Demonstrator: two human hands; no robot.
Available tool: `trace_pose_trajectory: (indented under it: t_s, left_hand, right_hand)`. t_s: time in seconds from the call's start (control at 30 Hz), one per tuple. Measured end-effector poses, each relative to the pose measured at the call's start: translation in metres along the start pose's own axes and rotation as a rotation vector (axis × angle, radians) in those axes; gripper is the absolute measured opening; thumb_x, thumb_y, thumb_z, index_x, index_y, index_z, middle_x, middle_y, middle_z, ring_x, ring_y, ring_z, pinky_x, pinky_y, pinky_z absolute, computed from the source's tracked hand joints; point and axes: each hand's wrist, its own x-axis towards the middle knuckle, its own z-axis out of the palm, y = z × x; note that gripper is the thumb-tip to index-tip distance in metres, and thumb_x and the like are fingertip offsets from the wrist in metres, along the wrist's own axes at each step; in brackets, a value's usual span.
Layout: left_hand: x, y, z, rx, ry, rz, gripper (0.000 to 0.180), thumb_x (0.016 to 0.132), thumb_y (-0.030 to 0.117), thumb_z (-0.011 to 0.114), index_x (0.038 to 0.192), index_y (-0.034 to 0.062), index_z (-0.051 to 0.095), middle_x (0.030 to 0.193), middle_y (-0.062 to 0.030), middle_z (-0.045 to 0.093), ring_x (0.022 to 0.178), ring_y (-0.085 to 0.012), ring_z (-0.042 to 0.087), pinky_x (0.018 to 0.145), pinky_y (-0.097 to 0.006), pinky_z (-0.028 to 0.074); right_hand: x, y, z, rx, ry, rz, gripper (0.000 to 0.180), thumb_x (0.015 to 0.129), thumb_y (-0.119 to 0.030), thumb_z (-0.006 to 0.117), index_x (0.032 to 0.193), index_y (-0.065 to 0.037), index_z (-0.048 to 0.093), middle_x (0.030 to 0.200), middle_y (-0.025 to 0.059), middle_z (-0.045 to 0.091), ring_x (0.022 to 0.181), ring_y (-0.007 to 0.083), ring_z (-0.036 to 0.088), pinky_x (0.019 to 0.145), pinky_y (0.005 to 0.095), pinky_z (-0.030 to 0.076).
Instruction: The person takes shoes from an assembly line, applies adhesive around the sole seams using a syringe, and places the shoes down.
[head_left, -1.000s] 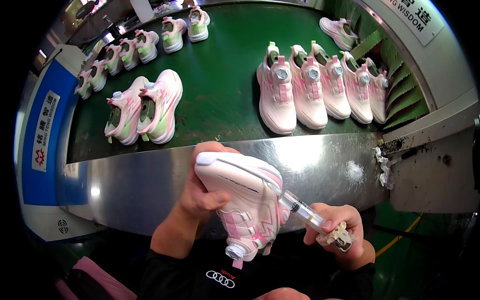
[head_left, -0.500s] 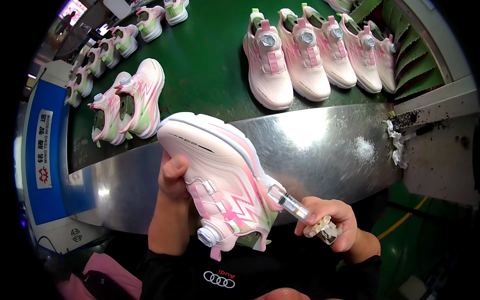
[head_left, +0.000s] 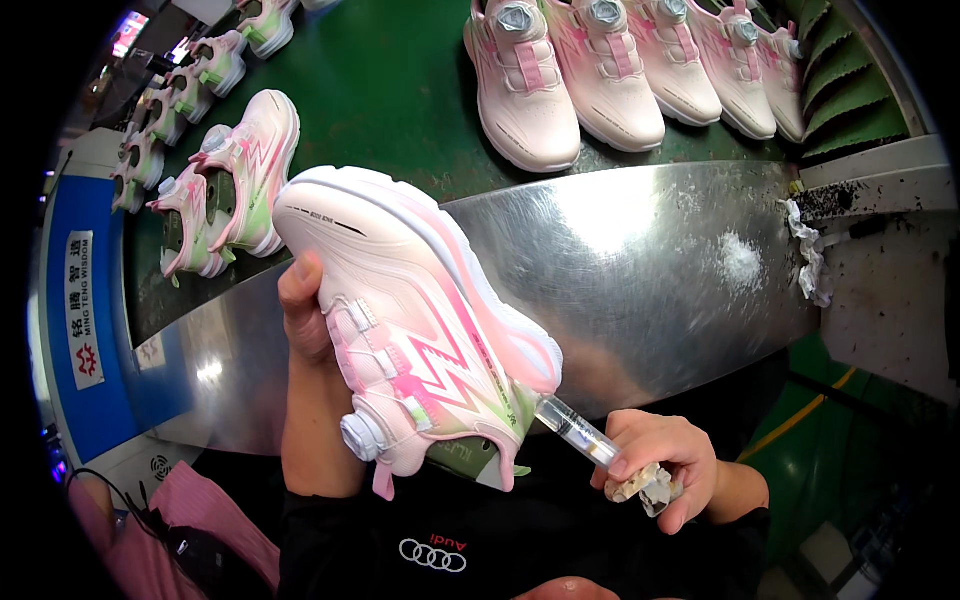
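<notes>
Pink-and-white sneaker (head_left: 400, 320), one, hand-held over the near edge of the steel ledge (head_left: 640, 270), left of its middle.
Long axis diagonal: toe toward the ledge's far left, heel toward its near side, rightward; sole edge faces the ledge, collar away from it. Left hand (head_left: 303, 310) grips the forefoot, thumb showing, other fingers hidden. Right hand (head_left: 665, 460), near side of the ledge, holds a clear syringe (head_left: 578, 430) and a crumpled wad (head_left: 645, 487); syringe end at the heel, contact uncertain. Syringe contents: cannot be told. Collar opening: olive-green lining. Finish: pink zigzag, white dial and lace guides, pale-green heel, dark toe streak. Beyond the ledge: green surface (head_left: 400, 90) bearing five similar shoes (head_left: 525, 95), rightward, and a pair (head_left: 255, 165), leftward.
</notes>
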Motion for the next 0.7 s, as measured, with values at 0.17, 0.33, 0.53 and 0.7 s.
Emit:
trace_pose_trajectory:
  t_s: [0.17, 0.33, 0.53, 0.7]
  left_hand:
    - [0.003, -0.003, -0.014, 0.03, 0.065, 0.014, 0.058, 0.085, 0.034, 0.057, 0.127, -0.0039, 0.045, 0.118, -0.0195, 0.058, 0.105, -0.0285, 0.06, 0.09, -0.041, 0.05]
    - [0.006, -0.003, -0.015, 0.027, 0.131, -0.018, 0.058, 0.085, 0.036, 0.056, 0.127, -0.0024, 0.045, 0.117, -0.0181, 0.058, 0.104, -0.0277, 0.06, 0.09, -0.041, 0.05]
    - [0.01, -0.007, -0.006, 0.034, 0.18, -0.021, 0.058, 0.084, 0.037, 0.057, 0.127, -0.001, 0.045, 0.117, -0.0177, 0.058, 0.105, -0.0275, 0.059, 0.091, -0.042, 0.049]
    - [0.012, -0.002, -0.007, 0.086, 0.244, -0.03, 0.05, 0.082, 0.034, 0.06, 0.122, 0.0053, 0.051, 0.117, -0.0132, 0.059, 0.106, -0.0292, 0.059, 0.093, -0.049, 0.048]
  right_hand:
    - [-0.009, 0.004, -0.002, -0.055, 0.011, -0.017, 0.057, 0.077, -0.049, 0.071, 0.105, -0.001, 0.061, 0.082, 0.0122, 0.068, 0.067, 0.0181, 0.058, 0.062, 0.0288, 0.036]
    - [-0.016, 0.007, -0.006, -0.072, 0.012, -0.037, 0.057, 0.076, -0.048, 0.072, 0.106, -0.001, 0.062, 0.084, 0.0136, 0.068, 0.068, 0.0182, 0.058, 0.062, 0.0289, 0.036]
    - [-0.022, 0.012, -0.007, -0.074, 0.017, -0.039, 0.055, 0.077, -0.042, 0.073, 0.109, 0.0, 0.062, 0.09, 0.0074, 0.068, 0.068, 0.0202, 0.052, 0.063, 0.0304, 0.039]
    - [-0.026, 0.017, -0.007, -0.089, 0.04, -0.06, 0.055, 0.076, -0.042, 0.073, 0.109, 0.0, 0.061, 0.09, 0.0072, 0.068, 0.068, 0.0201, 0.052, 0.063, 0.03, 0.039]
